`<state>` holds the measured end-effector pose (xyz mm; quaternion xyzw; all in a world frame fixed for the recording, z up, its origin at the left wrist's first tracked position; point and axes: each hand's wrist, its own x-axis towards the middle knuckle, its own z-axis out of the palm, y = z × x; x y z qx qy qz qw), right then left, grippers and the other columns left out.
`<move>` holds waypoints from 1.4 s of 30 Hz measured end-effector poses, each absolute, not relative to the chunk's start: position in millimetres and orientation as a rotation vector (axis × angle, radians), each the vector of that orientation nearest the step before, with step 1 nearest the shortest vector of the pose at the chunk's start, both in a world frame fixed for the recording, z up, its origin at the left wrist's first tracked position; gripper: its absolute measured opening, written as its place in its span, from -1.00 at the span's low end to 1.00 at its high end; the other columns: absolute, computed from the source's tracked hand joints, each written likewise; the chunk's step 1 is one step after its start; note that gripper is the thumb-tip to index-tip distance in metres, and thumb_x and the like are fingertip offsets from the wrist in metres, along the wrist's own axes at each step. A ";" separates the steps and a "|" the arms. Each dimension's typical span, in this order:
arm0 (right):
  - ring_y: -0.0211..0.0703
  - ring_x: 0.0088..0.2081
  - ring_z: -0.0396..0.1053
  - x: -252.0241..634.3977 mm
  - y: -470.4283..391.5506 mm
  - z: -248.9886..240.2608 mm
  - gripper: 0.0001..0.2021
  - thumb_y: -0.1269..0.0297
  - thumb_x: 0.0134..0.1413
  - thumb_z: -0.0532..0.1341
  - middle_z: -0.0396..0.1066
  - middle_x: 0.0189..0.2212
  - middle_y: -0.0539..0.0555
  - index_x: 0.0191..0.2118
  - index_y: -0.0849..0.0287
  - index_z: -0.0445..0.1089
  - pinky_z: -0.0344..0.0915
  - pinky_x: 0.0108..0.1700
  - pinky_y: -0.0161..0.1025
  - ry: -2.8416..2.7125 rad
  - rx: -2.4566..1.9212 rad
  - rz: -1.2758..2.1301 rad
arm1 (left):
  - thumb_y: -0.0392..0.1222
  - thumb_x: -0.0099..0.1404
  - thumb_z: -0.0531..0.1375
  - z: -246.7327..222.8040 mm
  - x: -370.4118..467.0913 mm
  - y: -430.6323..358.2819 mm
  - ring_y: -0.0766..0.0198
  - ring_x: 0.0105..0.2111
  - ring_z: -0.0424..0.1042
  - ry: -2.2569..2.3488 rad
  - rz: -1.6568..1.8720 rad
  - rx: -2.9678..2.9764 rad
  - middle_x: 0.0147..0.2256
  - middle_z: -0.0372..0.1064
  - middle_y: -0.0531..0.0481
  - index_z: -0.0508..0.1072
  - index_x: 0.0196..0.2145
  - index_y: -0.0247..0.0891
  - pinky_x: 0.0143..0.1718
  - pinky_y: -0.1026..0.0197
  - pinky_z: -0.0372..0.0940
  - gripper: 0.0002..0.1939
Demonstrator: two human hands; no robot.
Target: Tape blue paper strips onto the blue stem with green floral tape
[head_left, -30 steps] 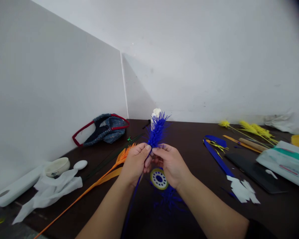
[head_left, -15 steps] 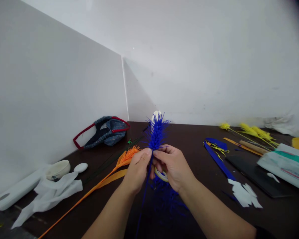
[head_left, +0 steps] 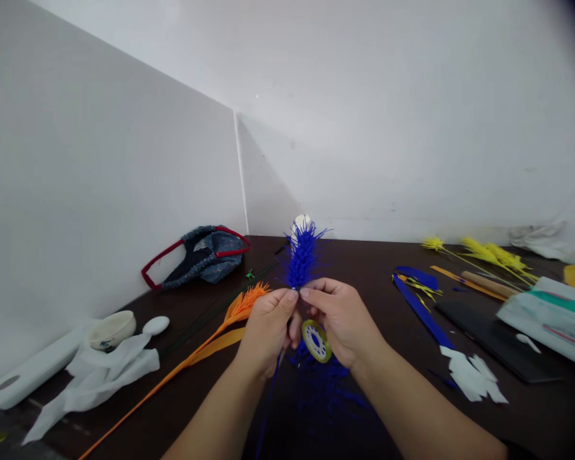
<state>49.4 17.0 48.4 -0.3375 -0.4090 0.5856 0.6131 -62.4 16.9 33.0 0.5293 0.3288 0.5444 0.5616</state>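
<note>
A bristly blue artificial wheat ear [head_left: 301, 259] stands upright in the middle, its thin stem [head_left: 269, 399] running down toward me. My left hand [head_left: 271, 322] is closed, thumb and fingers pinching the stem just under the ear. Right beside it, my right hand [head_left: 338, 316] pinches at the ear's base, the two thumbs almost meeting. A small roll of tape [head_left: 317, 342] with a yellowish rim hangs below the right hand's fingers; the strip itself is hard to see. Loose blue bristly pieces [head_left: 333, 390] lie on the table beneath.
To the left lie an orange wheat stalk [head_left: 211, 338], white cloth strips [head_left: 124, 361], a bowl [head_left: 112, 329] and a denim bag [head_left: 206, 255]. Rightward are a blue strip [head_left: 419, 310], torn white paper [head_left: 474, 374], a black flat object [head_left: 498, 338], a packet [head_left: 551, 319] and yellow stalks [head_left: 493, 255].
The tape roll has swung out and now faces me below the right hand, where the fingers partly hid it before. Both hands stay at the ear's base with small finger shifts.
</note>
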 end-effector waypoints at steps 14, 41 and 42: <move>-0.37 -0.69 0.21 56.2 24.1 43.7 -0.92 0.34 -0.20 0.22 0.29 -0.67 -0.10 -0.52 0.19 0.30 0.12 -0.64 -0.37 -1.204 -0.911 1.409 | -0.07 0.25 0.02 37.3 -70.1 19.4 0.45 -0.82 0.02 1.081 1.325 1.501 -0.82 0.07 0.25 0.20 -0.50 -0.22 -0.77 0.39 -0.05 -0.77; -0.36 -0.64 0.25 98.5 25.0 23.7 -0.89 0.38 -0.18 0.27 0.37 -0.61 -0.07 -0.40 0.21 0.37 0.11 -0.52 -0.37 -1.698 -0.889 1.555 | -0.14 0.21 0.04 51.3 -74.1 12.7 0.34 -0.67 0.14 1.551 1.603 1.716 -0.73 0.13 0.14 0.32 -0.56 -0.19 -0.59 0.31 0.01 -0.77; -0.35 -0.64 0.25 99.5 25.1 24.8 -0.90 0.38 -0.17 0.27 0.38 -0.61 -0.06 -0.41 0.21 0.38 0.13 -0.51 -0.35 -1.713 -0.890 1.565 | -0.14 0.21 0.03 50.9 -74.4 13.4 0.34 -0.67 0.13 1.549 1.612 1.710 -0.73 0.11 0.14 0.31 -0.56 -0.19 -0.59 0.31 0.00 -0.77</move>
